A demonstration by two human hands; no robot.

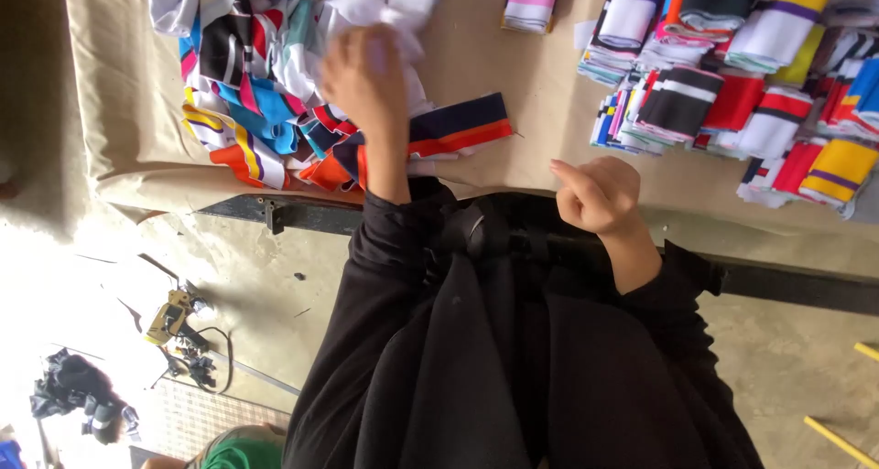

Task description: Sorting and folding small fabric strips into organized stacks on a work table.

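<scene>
Beige tabletop (540, 94): left hand (366, 80) buried in loose fabric heap (265, 75), fingers pinching white piece (389, 11). Right hand (595, 194) right of heap, fingers curled shut, empty. Risk: tugging drags navy-orange strip (458, 129) off near edge.

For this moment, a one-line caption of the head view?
Left hand grasps white cloth atop loose pile; right hand curled.

The person wears a loose black garment with long sleeves that reach to the wrists, leaving both hands bare: the left hand (364, 75) and the right hand (597, 194). The cloth hangs in soft folds down the front, gathering at the middle into what may be a knot or tie, though it is too dark to tell.
</scene>
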